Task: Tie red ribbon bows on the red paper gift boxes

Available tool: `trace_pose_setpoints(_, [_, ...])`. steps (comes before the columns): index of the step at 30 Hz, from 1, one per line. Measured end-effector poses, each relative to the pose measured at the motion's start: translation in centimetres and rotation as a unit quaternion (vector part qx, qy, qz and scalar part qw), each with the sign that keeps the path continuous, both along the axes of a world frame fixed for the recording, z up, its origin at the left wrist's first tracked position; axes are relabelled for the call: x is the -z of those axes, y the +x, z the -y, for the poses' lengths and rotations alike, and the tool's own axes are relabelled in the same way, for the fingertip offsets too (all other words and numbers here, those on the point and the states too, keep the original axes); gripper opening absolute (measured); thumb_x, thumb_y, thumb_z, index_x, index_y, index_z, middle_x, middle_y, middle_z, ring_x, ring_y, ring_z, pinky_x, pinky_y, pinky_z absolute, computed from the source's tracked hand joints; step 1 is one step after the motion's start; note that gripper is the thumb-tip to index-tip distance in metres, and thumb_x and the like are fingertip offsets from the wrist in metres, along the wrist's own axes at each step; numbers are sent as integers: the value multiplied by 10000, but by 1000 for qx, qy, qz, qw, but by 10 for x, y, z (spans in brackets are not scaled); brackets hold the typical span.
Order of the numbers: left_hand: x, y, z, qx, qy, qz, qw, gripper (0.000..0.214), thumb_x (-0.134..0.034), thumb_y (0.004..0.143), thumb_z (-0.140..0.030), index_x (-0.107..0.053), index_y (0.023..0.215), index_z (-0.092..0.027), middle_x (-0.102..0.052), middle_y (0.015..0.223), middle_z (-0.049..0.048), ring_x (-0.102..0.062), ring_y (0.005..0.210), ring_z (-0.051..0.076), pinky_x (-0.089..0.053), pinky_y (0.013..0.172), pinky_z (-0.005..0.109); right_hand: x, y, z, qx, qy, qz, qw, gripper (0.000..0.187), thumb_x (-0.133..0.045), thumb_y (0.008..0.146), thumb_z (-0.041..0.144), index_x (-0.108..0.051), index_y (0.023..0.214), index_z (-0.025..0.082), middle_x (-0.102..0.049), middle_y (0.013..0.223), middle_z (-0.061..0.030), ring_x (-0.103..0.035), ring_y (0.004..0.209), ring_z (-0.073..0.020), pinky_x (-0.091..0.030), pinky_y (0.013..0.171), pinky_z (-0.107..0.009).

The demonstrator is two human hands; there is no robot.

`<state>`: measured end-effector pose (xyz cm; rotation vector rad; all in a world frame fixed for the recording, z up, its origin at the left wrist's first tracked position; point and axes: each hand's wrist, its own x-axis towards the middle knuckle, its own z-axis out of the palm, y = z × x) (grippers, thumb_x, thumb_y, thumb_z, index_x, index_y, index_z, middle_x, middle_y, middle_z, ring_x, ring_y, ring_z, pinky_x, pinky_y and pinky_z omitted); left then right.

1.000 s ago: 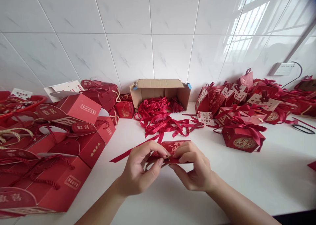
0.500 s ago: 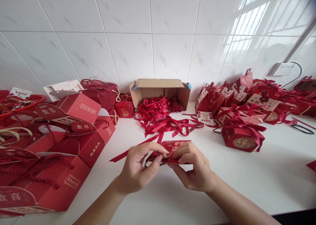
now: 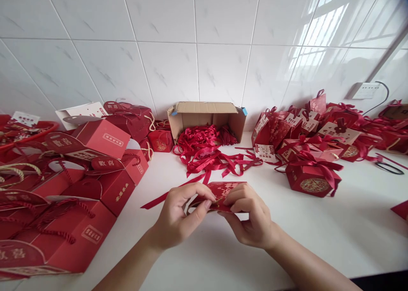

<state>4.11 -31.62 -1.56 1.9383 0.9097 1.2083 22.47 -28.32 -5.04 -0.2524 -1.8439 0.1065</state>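
Observation:
A red paper gift box (image 3: 225, 189) with a pale floral print lies between my two hands, low over the white table. My right hand (image 3: 247, 214) grips its right side, thumb beneath and curled fingers on top. At the left end, my left hand (image 3: 181, 214) pinches the near edge with thumb and index finger. Something thin and gold-toned shows near those fingertips, too small to make out. Much of the box is hidden by my fingers. Just beyond it, a loose red ribbon (image 3: 159, 203) trails across the table.
An open cardboard box (image 3: 207, 108) by the tiled wall spills red ribbons (image 3: 204, 155) forward. Red handled boxes (image 3: 95, 223) crowd the left, with a red basket (image 3: 51, 131) behind. Ribboned boxes (image 3: 314, 178) and a black loop (image 3: 390, 168) are on the right.
Both hands keep nearly the same hold on the box, with only slight finger movement. The view has shifted a little; nothing else visibly moves.

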Motion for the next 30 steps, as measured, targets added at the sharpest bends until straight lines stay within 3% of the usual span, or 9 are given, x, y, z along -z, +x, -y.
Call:
trace_pose_setpoints(3, [-2, 0, 0, 8, -19, 10, 1000, 129, -480, 874, -163, -608, 860, -167, -642, 852, 67, -613, 864, 204, -513, 713, 316, 0, 0, 0, 2, -2, -1, 1000, 289, -609, 737, -2, -438, 862, 195, -607, 745, -33, -546, 656, -145, -443, 577, -311])
trace_pose_setpoints(9, [-5, 1, 1, 21, 22, 12, 999, 133, -514, 829, -85, -617, 808, -167, -663, 838, 54, -589, 1028, 230, -481, 886, 363, -1, -2, 2, 10, 0, -1, 1000, 290, -610, 725, -4, -438, 838, 201, -604, 727, -22, -541, 637, -145, -440, 575, -308])
trace_pose_setpoints(16, [-3, 2, 2, 34, 32, 24, 999, 148, -521, 815, -61, -618, 832, -171, -667, 857, 68, -606, 1014, 244, -531, 744, 319, 2, -2, 1, 15, -6, 3, 1000, 273, -607, 739, 28, -434, 836, 216, -606, 732, -11, -559, 647, -146, -449, 596, -307])
trace_pose_setpoints(21, [-1, 3, 3, 45, 26, 14, 999, 151, -534, 789, -42, -611, 836, -163, -655, 912, 99, -630, 930, 237, -506, 561, 236, 3, -1, 0, 9, -5, 9, 1000, 271, -593, 730, 28, -433, 837, 220, -592, 719, -13, -551, 640, -150, -446, 582, -308])
trace_pose_setpoints(30, [-4, 2, 6, 67, -31, 26, 997, 104, -514, 832, -96, -589, 806, -163, -645, 889, 97, -641, 858, 219, -521, 605, 272, 0, 0, 4, -12, -17, -2, 1000, 291, -620, 705, 39, -428, 844, 206, -585, 710, -24, -513, 600, -147, -421, 547, -314])
